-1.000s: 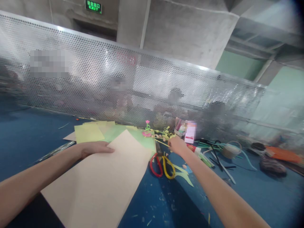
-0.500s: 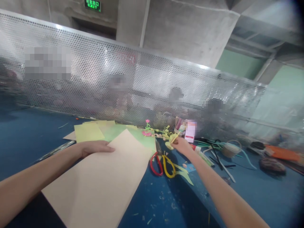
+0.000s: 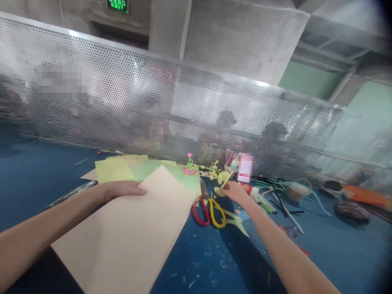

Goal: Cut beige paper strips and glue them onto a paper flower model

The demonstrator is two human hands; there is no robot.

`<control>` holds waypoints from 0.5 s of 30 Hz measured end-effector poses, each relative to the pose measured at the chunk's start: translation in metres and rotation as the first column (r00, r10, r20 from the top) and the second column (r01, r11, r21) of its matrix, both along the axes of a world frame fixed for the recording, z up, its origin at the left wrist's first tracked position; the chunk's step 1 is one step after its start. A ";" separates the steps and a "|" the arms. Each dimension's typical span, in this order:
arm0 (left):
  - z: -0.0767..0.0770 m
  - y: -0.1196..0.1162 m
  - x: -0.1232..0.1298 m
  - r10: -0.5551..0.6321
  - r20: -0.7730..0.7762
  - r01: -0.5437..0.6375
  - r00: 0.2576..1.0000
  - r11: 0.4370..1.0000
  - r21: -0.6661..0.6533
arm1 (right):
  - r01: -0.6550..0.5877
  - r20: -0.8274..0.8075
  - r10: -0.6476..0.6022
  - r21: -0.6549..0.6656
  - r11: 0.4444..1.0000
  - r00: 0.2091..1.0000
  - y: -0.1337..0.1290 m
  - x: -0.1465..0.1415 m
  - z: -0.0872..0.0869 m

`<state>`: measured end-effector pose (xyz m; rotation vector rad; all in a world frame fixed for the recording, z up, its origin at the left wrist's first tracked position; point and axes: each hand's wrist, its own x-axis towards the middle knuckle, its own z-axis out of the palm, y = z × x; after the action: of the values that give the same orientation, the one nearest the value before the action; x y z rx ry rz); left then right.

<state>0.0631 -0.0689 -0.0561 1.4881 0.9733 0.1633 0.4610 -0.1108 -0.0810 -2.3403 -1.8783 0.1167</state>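
A large cream sheet of paper (image 3: pixel 128 232) lies at an angle in front of me, its far corner over the green sheets. At its left edge, my left hand (image 3: pixel 124 190) is closed on it, thumb on top. Farther right, my right hand (image 3: pixel 232 191) pinches a thin yellow stick (image 3: pixel 228 178), which looks like a pencil or a rolled strip. Round yellow-green paper pieces (image 3: pixel 223 175) lie just beyond those fingers. Between the sheet and my right hand rest scissors (image 3: pixel 209 209) with one red and one yellow handle, blades pointing away.
Yellow paper (image 3: pixel 114 170) and pale green paper (image 3: pixel 159 174) lie behind the sheet. A small pink paper flower (image 3: pixel 190 155) stands near a lit phone (image 3: pixel 245 168). Rightward are dark and pale strips (image 3: pixel 286 208) and a small bucket (image 3: pixel 297 190). A perforated metal screen (image 3: pixel 122 94) borders the table.
My right hand has shifted slightly down and right with the yellow stick, which now stands clear of the round paper pieces. My left hand stays on the sheet.
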 end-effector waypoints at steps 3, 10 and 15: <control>0.004 -0.003 0.002 0.006 -0.020 -0.006 1.000 1.000 0.008 | -0.002 -0.003 0.002 -0.015 1.000 1.000 -0.002 0.001 0.003; 0.006 -0.008 0.004 -0.014 0.012 0.014 1.000 1.000 0.006 | 0.028 0.034 -0.026 -0.058 0.998 0.999 -0.019 -0.004 0.016; 0.011 -0.009 0.004 0.011 0.000 -0.011 1.000 1.000 0.022 | -0.077 0.014 0.078 -0.040 0.996 0.997 -0.043 -0.036 0.013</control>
<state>0.0670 -0.0775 -0.0449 1.5034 0.9833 0.1827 0.4252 -0.1535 -0.0680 -2.2996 -1.9925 0.1455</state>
